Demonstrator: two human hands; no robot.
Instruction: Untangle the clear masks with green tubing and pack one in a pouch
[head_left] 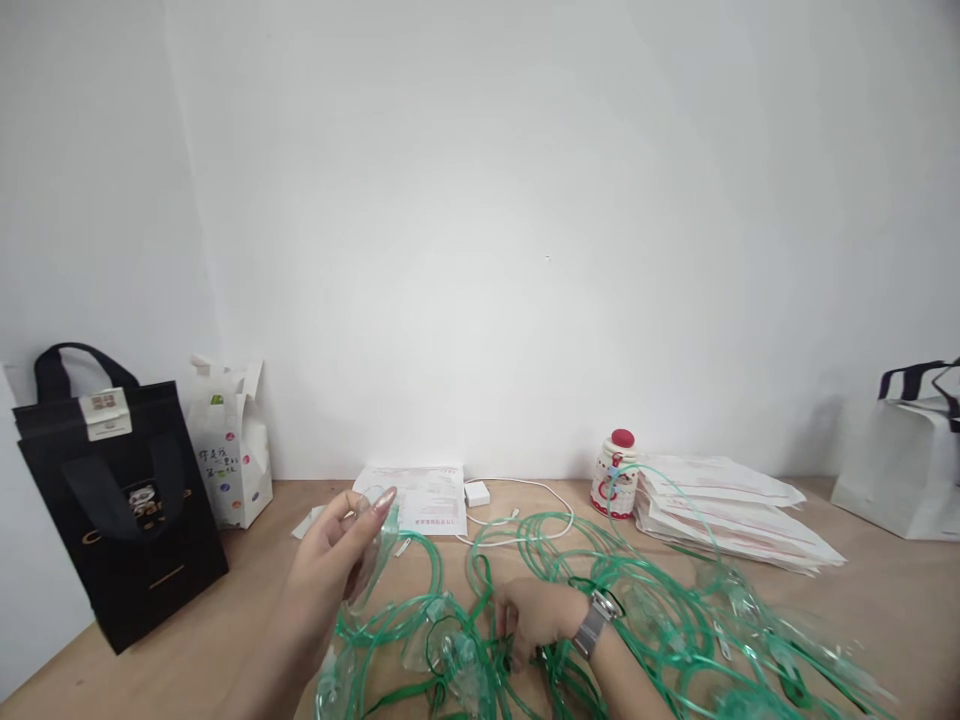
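My left hand (334,545) is raised over the table, thumb and fingers pinched on a clear plastic oxygen mask (381,562) that hangs below them. My right hand (534,612), with a watch (592,625) at its wrist, reaches down into a heap of green tubing (645,575). Its fingers close around green strap or tubing; their tips are partly hidden. Another clear mask (457,650) lies just left of that hand among the loops. More clear masks (739,600) lie to the right, tangled with tubes.
A black paper bag (135,530) and a small white bag (236,460) stand at left. Near the wall are a printed sheet (427,500), a white charger (477,493) with cable, a red-lidded jar (616,475) and stacked paper packets (727,505). A white bag (896,470) stands far right.
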